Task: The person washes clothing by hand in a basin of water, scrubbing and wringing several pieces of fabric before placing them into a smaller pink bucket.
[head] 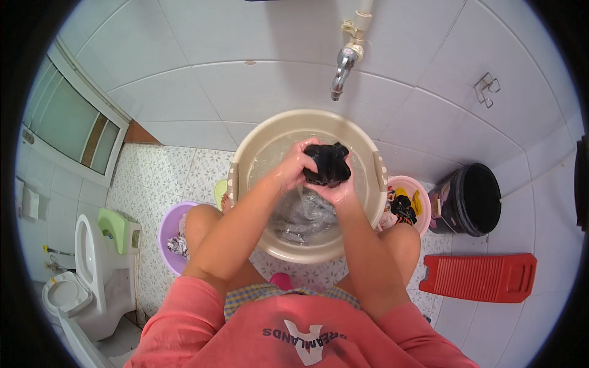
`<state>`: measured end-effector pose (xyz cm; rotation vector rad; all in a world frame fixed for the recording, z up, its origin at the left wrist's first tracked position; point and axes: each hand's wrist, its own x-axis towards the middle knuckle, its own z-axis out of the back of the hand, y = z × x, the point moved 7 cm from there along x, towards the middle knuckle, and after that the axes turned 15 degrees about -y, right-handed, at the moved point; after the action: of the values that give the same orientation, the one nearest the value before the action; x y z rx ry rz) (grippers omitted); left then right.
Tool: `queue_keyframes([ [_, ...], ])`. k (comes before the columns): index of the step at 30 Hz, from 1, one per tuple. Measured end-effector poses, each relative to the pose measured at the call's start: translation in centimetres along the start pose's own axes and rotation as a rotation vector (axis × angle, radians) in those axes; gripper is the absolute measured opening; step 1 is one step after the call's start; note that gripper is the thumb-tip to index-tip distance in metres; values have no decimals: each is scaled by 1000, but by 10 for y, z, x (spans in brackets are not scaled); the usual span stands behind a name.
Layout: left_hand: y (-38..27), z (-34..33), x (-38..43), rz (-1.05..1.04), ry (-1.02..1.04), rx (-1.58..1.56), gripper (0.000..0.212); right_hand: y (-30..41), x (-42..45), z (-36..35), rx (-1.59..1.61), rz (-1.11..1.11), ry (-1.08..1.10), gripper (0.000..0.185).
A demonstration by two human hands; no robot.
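Note:
A bunched wet black cloth (327, 164) is held between my two hands over a large beige plastic basin (317, 256). My left hand (294, 165) grips it from the left, fingers over its upper edge. From below and the right, my right hand (338, 189) supports it, its fingers partly hidden behind the cloth. Water (276, 149) fills the basin's lower part, and rippled greyish shapes show beneath my hands; whether they are fabric I cannot tell. Above the basin's far rim, a metal tap (340, 76) sticks out of the tiled wall.
A purple basin (164, 239) with cloth stands left; a pink basin (425, 202) with clothes stands right. Beyond it are a black bucket (481, 199) and a red washboard (478, 277). A toilet (87, 250) and a green plastic stool (112, 225) are far left.

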<state>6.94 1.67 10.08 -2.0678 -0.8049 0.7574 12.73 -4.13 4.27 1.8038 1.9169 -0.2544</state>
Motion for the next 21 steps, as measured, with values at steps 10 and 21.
queue_keyframes([
  [10, 67, 32, -33, 476, -166, -521, 68, 45, -11, -1, -807, 1090, -564, 25],
  [21, 75, 60, 6, 32, -855, -318, 16, 20, 0, 24, -317, 866, -740, 17],
])
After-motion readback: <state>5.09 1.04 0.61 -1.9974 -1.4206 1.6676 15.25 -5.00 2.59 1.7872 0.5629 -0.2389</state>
